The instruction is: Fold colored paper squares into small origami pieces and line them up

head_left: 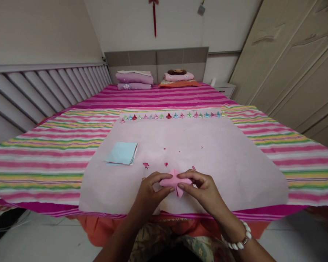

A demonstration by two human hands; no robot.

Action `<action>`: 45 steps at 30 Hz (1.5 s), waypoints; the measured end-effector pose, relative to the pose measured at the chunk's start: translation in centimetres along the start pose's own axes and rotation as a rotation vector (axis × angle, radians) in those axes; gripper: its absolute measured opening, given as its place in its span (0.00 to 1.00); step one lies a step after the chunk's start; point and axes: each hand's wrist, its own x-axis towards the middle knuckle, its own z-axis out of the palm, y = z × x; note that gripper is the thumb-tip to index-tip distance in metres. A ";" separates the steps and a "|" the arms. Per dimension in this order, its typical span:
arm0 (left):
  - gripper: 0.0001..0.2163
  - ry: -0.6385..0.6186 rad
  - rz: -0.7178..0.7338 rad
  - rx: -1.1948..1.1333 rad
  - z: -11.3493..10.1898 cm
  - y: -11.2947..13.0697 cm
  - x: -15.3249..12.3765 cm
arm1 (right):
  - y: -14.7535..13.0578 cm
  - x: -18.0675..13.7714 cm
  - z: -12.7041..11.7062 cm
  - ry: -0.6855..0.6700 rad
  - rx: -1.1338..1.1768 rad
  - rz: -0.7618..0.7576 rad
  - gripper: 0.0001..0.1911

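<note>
A pink folded paper piece (175,182), shaped like a four-pointed star, is held up between my two hands above the near part of a pale pink sheet (235,163). My left hand (153,189) pinches its left side between thumb and index finger. On the other side, my right hand (200,185) grips it the same way. To the left lies a stack of light blue square paper (122,153). Along the sheet's far edge runs a row of small folded paper pieces (168,116) in red, pink, green, blue and yellow.
The sheet lies on a bed with a striped cover (57,156). Folded purple bedding (134,78) and a pink folded pile (179,76) stand by the headboard (180,60). A slatted rail (57,87) borders the left; wardrobe doors (284,69) are on the right.
</note>
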 end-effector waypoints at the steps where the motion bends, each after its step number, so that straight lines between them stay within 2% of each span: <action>1: 0.12 0.008 -0.001 0.003 0.0 0.0 0.0 | -0.1 0.0 0.0 -0.008 -0.008 -0.007 0.08; 7: 0.05 0.045 0.095 0.010 0.4 -0.2 0.2 | -0.5 -0.1 0.1 -0.044 -0.113 -0.111 0.09; 11: 0.04 0.054 0.105 -0.023 0.4 -0.2 0.2 | -0.2 0.0 0.1 -0.068 -0.139 -0.176 0.06; 15: 0.04 -0.023 0.049 -0.081 0.1 0.2 0.2 | -0.3 0.3 0.1 -0.059 -0.205 -0.229 0.01; 17: 0.04 -0.065 0.013 -0.122 0.1 0.4 0.2 | -0.8 0.3 0.0 -0.120 -0.230 -0.230 0.03; 20: 0.04 -0.035 -0.045 -0.173 0.0 0.5 0.2 | -1.6 0.2 0.0 -0.224 -0.213 -0.167 0.10; 23: 0.05 0.036 -0.104 -0.204 -0.1 0.3 0.3 | -2.0 -0.1 0.1 -0.228 -0.137 -0.034 0.11; 30: 0.13 0.038 -0.136 -0.184 0.1 0.2 0.3 | -1.9 -0.5 1.0 -0.327 0.014 0.170 0.17; 34: 0.12 0.040 -0.242 -0.380 0.9 0.4 0.0 | -1.4 -0.4 1.3 -0.276 0.114 0.193 0.17; 37: 0.18 -0.079 -0.302 -0.552 1.8 0.2 -0.2 | -0.8 -0.2 1.3 -0.168 0.134 0.176 0.17; 39: 0.16 -0.117 -0.322 -0.553 2.2 0.1 -0.4 | -0.4 -0.2 1.2 -0.122 0.123 0.172 0.17; 45: 0.14 -0.011 -0.339 -0.420 2.6 -0.1 -0.4 | 0.0 -0.5 1.7 0.003 0.107 0.161 0.19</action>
